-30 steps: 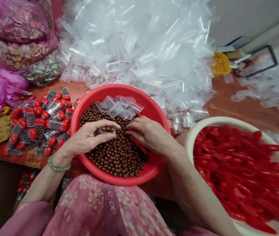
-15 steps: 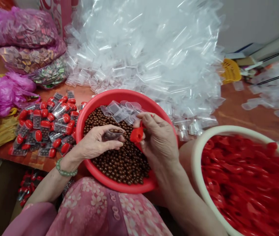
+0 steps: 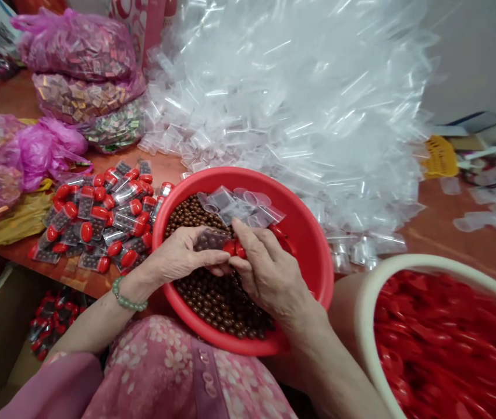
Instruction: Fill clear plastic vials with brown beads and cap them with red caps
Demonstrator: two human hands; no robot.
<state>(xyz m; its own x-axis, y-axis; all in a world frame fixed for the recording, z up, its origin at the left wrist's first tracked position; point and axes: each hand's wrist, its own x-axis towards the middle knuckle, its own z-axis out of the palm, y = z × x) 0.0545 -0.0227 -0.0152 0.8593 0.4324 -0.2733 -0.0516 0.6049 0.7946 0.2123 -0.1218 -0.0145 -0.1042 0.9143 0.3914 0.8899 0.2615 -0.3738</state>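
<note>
My left hand [image 3: 182,253], with a green bead bracelet at the wrist, is closed around a small clear plastic container [image 3: 210,239] with brown balls inside. A red cap [image 3: 236,249] sits at the container's open end, pinched by the fingers of my right hand [image 3: 269,270]. Whether the cap is fully seated cannot be made out. Both hands are over a red basin [image 3: 318,262] that holds many brown balls [image 3: 206,297]. Several empty clear containers [image 3: 241,203] lie on the balls at the basin's far side.
A large heap of clear containers [image 3: 291,99] covers the table behind the basin. Capped, filled containers [image 3: 99,215] are piled at left, beside pink bags [image 3: 77,46]. More lie in a cardboard box [image 3: 7,331] below. At right stands a cream bucket [image 3: 364,314] of red caps [image 3: 444,343].
My right hand has brought the red cap leftward against the mouth of the container in my left hand. The whole view has shifted, so the surroundings appear further right.
</note>
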